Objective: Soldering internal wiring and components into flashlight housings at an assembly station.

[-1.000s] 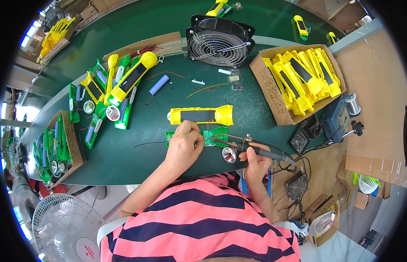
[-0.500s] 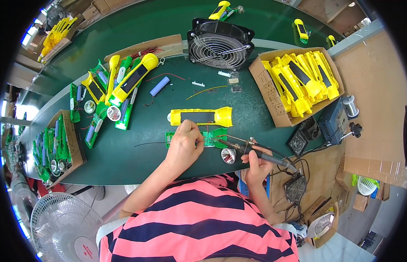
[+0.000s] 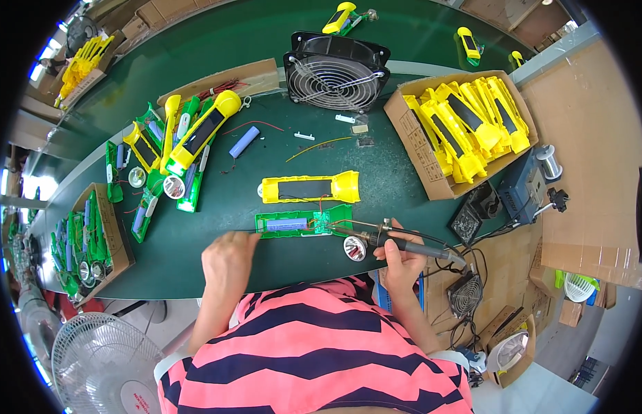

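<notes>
In my right hand (image 3: pixel 402 261) is a soldering iron (image 3: pixel 414 247) with a thin metal tube along it, its tip at the small green circuit board (image 3: pixel 322 221). That board sits in an open green flashlight housing (image 3: pixel 266 233), beside a blue-violet battery cell (image 3: pixel 286 224). My left hand (image 3: pixel 229 261) is closed, fingertips at the housing's left end next to a thin dark wire; what they pinch, if anything, is hidden. A yellow flashlight shell (image 3: pixel 345 187) with a dark panel lies just beyond, a red wire running between the two. A round reflector (image 3: pixel 355 248) lies by the iron.
On the left are a pile of yellow and green flashlight parts (image 3: pixel 197 141) and a carton (image 3: pixel 117 234) of green housings. A black fan (image 3: pixel 338 79) stands at the back. To the right are a carton (image 3: pixel 421 155) of yellow shells, a soldering station (image 3: pixel 519 196) and a solder spool (image 3: pixel 549 165).
My left hand has moved left from over the green housing to its left end, uncovering the battery cell. The soldering iron stays near the circuit board.
</notes>
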{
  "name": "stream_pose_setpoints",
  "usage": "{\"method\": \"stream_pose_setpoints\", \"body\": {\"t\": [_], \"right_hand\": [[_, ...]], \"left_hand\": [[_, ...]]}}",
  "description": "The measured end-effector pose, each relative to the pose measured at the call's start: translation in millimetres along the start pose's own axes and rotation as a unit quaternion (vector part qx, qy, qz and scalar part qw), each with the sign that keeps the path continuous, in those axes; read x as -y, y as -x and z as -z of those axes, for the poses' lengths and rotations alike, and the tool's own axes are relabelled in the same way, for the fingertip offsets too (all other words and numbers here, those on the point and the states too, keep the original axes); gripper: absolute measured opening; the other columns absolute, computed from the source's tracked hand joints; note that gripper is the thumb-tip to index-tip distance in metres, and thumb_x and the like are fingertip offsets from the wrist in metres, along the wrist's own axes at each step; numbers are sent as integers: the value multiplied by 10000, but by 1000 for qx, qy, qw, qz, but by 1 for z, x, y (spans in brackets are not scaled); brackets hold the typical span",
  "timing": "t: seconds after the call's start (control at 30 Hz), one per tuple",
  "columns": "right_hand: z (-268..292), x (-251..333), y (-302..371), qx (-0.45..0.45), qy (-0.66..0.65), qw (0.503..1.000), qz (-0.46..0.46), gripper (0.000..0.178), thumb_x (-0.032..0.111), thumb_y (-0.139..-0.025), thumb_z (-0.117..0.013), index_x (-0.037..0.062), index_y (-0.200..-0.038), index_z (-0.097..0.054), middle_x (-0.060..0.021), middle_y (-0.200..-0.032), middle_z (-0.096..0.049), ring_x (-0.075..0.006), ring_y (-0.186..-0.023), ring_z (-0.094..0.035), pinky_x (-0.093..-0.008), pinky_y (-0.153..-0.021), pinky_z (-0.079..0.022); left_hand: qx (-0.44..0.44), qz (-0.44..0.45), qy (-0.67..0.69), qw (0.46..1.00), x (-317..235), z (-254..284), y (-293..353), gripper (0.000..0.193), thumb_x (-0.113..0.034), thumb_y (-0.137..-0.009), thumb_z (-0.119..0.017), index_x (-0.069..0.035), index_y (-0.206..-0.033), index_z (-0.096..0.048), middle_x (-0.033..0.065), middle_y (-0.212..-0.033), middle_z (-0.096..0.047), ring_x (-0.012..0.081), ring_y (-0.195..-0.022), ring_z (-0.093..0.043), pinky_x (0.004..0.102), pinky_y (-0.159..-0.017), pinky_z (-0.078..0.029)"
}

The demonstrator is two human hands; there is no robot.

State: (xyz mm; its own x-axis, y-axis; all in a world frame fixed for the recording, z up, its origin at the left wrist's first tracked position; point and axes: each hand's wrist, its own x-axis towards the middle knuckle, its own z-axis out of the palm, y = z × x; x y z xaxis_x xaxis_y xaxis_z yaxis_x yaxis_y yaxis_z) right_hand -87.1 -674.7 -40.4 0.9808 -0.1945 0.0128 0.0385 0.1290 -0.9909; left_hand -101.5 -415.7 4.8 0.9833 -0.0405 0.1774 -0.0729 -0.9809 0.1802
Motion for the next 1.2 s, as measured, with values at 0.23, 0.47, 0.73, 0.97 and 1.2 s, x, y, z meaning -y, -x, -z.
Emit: {"method": "stream_pose_setpoints", "body": {"t": [0.23,0.47,0.73,0.97,1.2], "right_hand": [[0,11,-9,49,16,999,-12,195,2,-772,-564,-61,-941,-490,-239,-1127,-471,-141,-582,-597,-204,-508,-488],[3,16,-9,39,29,998,-30,186,20,-767,-588,-44,-920,-503,-209,-979,-550,-121,-593,-598,-275,-672,-508],[3,7,-14,65,58,996,-8,151,43,-763,-579,4,-886,-502,-7,-521,-562,-80,-580,-576,-428,-1027,-196],[-2,4,-15,80,39,996,-20,168,20,-763,-585,-7,-901,-492,-21,-582,-577,-86,-573,-583,-425,-1023,-220],[-2,1,-14,70,26,997,-18,168,7,-770,-582,-14,-910,-492,-49,-667,-583,-95,-570,-586,-387,-967,-328]], "left_hand": [[-97,-209,138,963,-25,3,-23,309,-52,-631,-556,-31,-935,-609,115,-917,-555,257,-799,-556,344,-712,-446],[-72,-206,212,953,-39,-37,-22,190,-26,-630,-570,-34,-818,-596,63,-762,-508,202,-669,-534,310,-582,-438],[-34,-210,161,964,-43,-35,-25,191,-37,-621,-583,-28,-811,-603,54,-712,-455,181,-627,-514,297,-553,-429],[-25,-195,172,965,-43,-33,-24,177,-36,-621,-582,-36,-796,-613,53,-707,-459,183,-614,-513,297,-546,-428],[-26,-190,179,965,-43,-33,-26,171,-30,-617,-586,-46,-785,-616,52,-700,-455,184,-611,-515,302,-547,-426]]}}
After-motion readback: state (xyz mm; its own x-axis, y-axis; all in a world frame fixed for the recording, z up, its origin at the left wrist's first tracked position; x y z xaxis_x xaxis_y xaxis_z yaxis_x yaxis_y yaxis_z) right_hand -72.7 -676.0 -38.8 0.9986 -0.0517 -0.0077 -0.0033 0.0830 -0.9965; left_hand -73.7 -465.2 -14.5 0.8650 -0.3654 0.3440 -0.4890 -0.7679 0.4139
